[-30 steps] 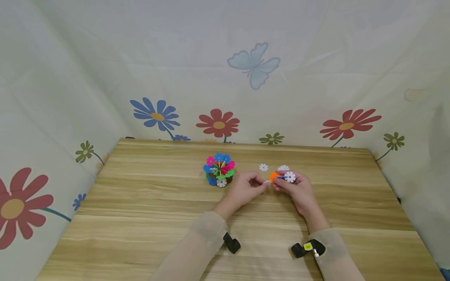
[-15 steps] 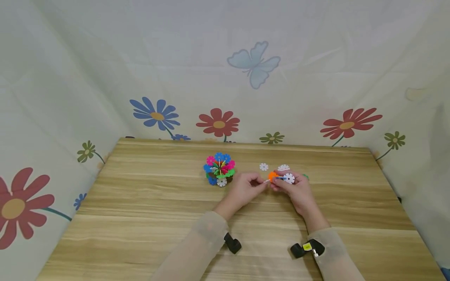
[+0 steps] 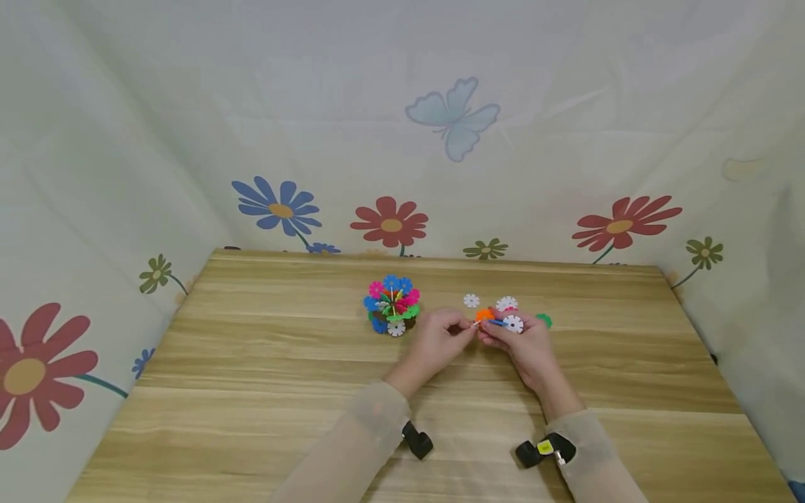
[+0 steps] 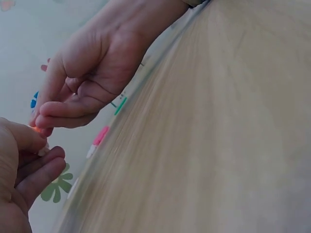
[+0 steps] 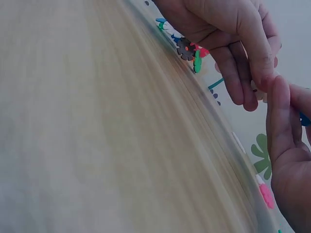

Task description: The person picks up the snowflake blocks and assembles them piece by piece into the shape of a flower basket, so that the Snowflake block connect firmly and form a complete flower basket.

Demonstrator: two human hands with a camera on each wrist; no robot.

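My left hand pinches a small white disc, seen nearly edge-on, between thumb and fingers. Right beside it, my right hand grips an orange notched disc. A blue disc and a white disc appear joined to the orange one. In the left wrist view the white piece shows between the fingertips, close to the right hand's fingers. Whether the white and orange discs interlock is hidden by the fingers. To the left stands a ball-like cluster of many-coloured discs.
Behind the hands lie a loose white disc and another white disc, with a pink disc partly hidden by it. A green disc lies right of the right hand. A flower-print curtain hangs behind the wooden table.
My right hand has shifted slightly left, bringing the orange, blue and white discs with it. The green disc has come into view beside it. The left hand has hardly moved.
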